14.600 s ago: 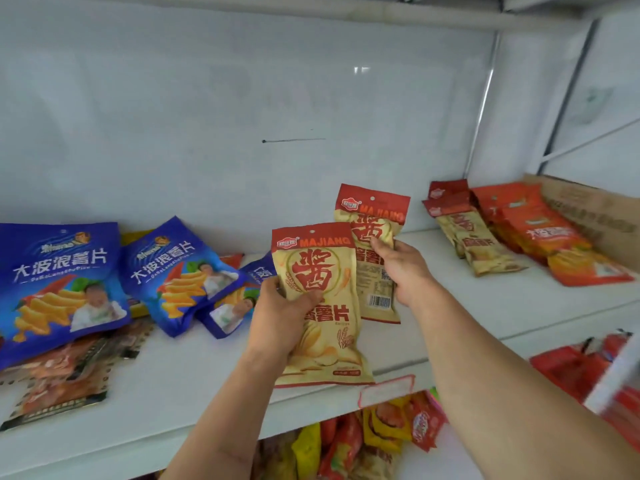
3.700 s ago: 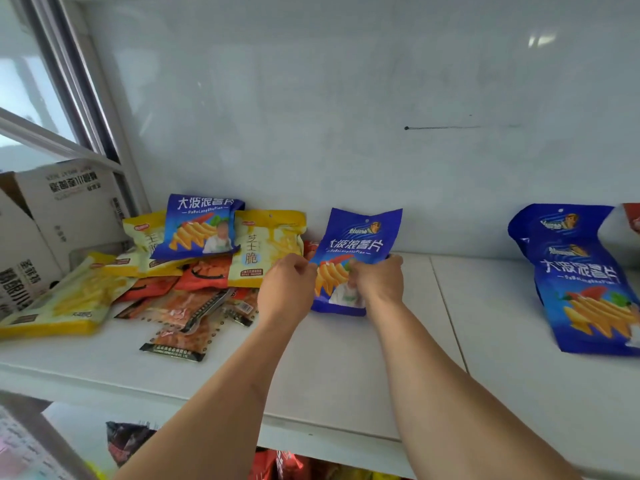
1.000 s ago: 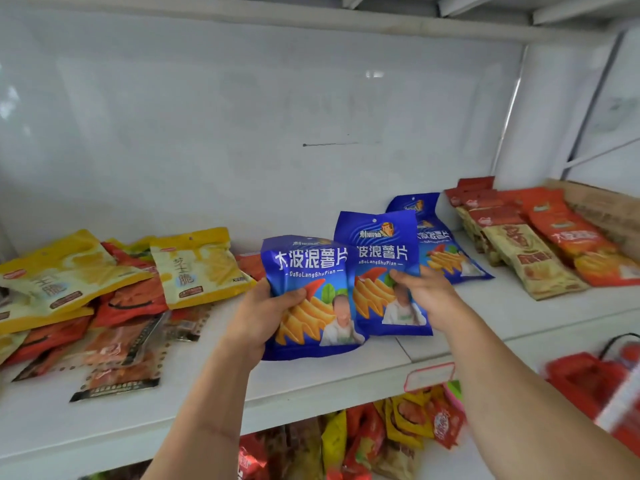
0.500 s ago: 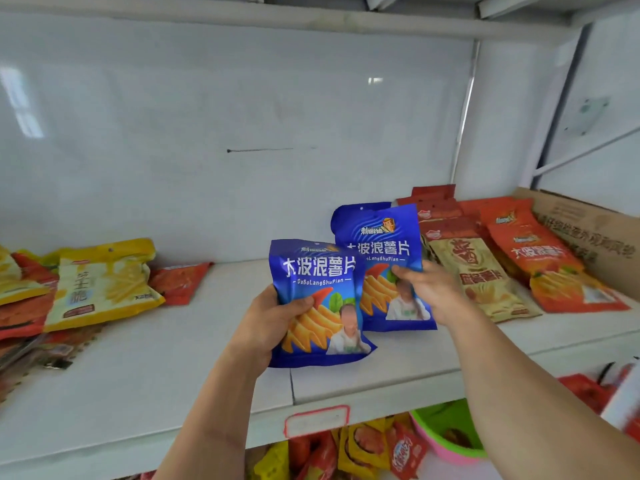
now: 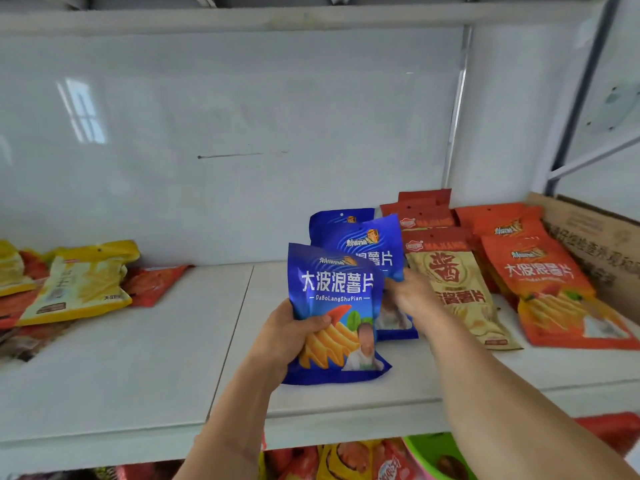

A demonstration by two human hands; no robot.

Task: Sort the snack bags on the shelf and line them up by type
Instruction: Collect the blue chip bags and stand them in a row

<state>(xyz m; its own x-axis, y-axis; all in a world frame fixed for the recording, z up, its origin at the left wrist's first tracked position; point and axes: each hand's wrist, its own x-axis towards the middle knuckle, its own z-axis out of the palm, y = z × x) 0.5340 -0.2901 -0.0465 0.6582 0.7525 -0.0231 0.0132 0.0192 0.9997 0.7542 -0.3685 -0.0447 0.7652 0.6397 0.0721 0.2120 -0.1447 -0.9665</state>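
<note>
1. Since half a second ago, the right hand (image 5: 414, 294) has carried its blue bag further back onto the blue pile, and the view has swung a little to the right; the left hand's bag stays raised in front.
2. Left hand (image 5: 287, 336) grips the front blue bag (image 5: 334, 306) at its lower left edge, thumb across the face and fingers curled behind, holding it upright over the front part of the white shelf (image 5: 138, 358).
3. Right hand holds the second blue bag (image 5: 367, 247) at its right edge; the hand is blurred, so the exact lie of the fingers is unclear, but they close on the bag.
4. That second bag lies over another blue bag (image 5: 332, 220) whose top shows behind it, near the back wall.
5. Just to the right, touching the blue pile, lie the beige bags with red tops (image 5: 450, 271), stacked in a row running back to the wall.
6. Further right sits a row of orange bags (image 5: 540, 278), overlapping one another, beside a cardboard box (image 5: 595, 244) at the shelf's right end.
7. Well apart on the left, yellow bags (image 5: 79, 282) lie mixed with red-orange bags (image 5: 156, 282) in an unsorted heap.
8. Below the shelf edge, more colourful snack packets (image 5: 349, 459) and a green tub (image 5: 420, 455) show.
</note>
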